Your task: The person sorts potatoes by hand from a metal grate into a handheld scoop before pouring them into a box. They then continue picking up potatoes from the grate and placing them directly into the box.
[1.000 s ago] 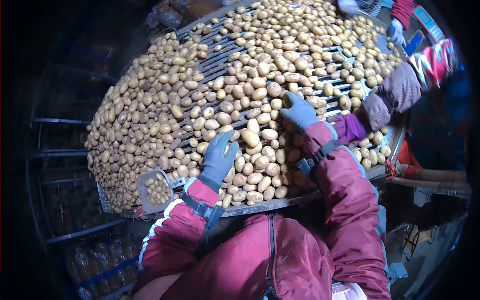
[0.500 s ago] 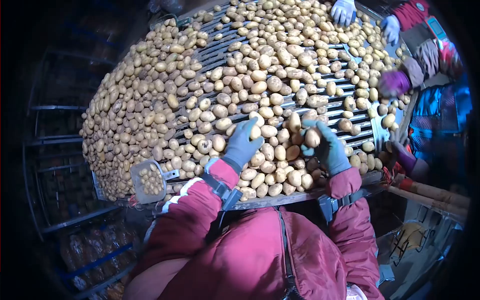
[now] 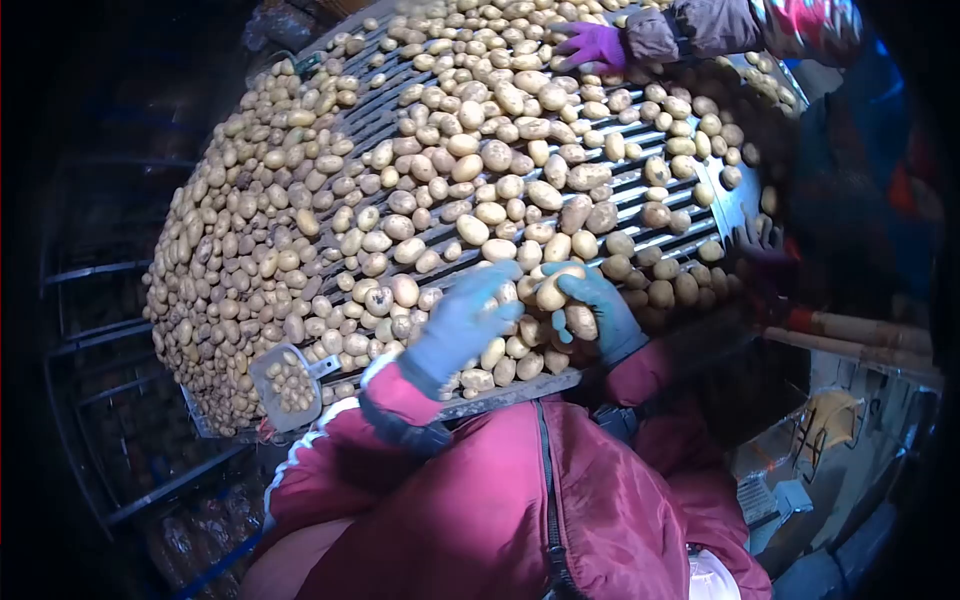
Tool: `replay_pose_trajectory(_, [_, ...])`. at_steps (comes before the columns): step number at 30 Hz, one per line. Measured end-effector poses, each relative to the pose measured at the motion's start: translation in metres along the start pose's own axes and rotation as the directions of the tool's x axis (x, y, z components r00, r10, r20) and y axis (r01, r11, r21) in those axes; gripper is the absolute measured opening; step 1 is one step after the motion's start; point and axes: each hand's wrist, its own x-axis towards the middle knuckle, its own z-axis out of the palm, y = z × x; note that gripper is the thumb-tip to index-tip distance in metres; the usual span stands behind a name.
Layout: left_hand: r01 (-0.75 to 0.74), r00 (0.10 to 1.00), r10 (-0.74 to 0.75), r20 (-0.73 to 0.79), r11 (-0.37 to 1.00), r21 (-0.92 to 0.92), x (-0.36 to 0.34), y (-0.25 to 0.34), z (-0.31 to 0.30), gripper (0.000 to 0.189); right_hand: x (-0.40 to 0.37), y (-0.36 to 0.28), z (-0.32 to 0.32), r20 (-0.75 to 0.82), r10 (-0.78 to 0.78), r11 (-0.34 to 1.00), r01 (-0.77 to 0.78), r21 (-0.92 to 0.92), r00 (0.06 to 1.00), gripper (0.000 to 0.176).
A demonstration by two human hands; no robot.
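Note:
My left hand point(image 3: 462, 318), in a grey-blue glove, is curled at the near side of the potato heap. A potato point(image 3: 507, 293) shows between its fingers and thumb, partly hidden and slightly blurred. Close on the right, my right hand point(image 3: 607, 312) wears a matching glove. Its fingers and thumb are closed around a pale potato point(image 3: 554, 292). Another potato point(image 3: 581, 323) lies against the same hand, below the thumb; whether it is gripped too cannot be told. Loose potatoes surround both hands.
Potatoes cover a sloping rack of metal bars point(image 3: 640, 137). A grey scoop-like frame point(image 3: 264, 388) with small potatoes sits at the near left edge. A co-worker's purple-gloved hand point(image 3: 592, 47) reaches across the far side. A pale plate point(image 3: 728, 200) lies at the right.
The view has shifted right. My hands have come closer together, each with a potato. The co-worker's purple-gloved hand has reached leftward over the far potatoes.

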Motion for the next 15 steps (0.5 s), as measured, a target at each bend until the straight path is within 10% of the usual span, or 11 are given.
replay_pose_trajectory(2, [0.109, 0.982, -0.101, -0.16, 0.993, 0.046, -0.017, -0.034, -0.036, 0.051, -0.014, -0.025, -0.005, 0.008, 0.325, 0.852, -0.297, 0.431, 0.946, 0.032])
replay_pose_trajectory(7, [0.433, 0.849, -0.177, -0.497, 0.773, 0.464, -0.09, -0.157, -0.14, 0.045, -0.072, -0.019, -0.041, -0.194, -0.037, 0.964, 0.085, 0.25, 0.98, 0.029])
replay_pose_trajectory(9, [0.588, 0.733, -0.297, -0.613, 0.729, 0.35, -0.112, -0.155, -0.158, 0.046, -0.119, -0.026, -0.062, -0.381, 0.211, 0.932, -0.068, 0.355, 0.9, 0.028])
replay_pose_trajectory(11, [0.59, 0.754, -0.271, -0.598, 0.68, 0.436, -0.126, -0.178, -0.163, 0.049, -0.18, -0.009, -0.136, -0.24, 0.404, 0.86, -0.277, 0.429, 0.883, 0.031])
replay_pose_trajectory(15, [0.576, 0.741, -0.351, -0.573, 0.771, 0.272, -0.117, -0.148, -0.153, 0.048, -0.261, -0.03, -0.124, -0.596, 0.237, 0.971, -0.196, 0.135, 0.767, 0.027])
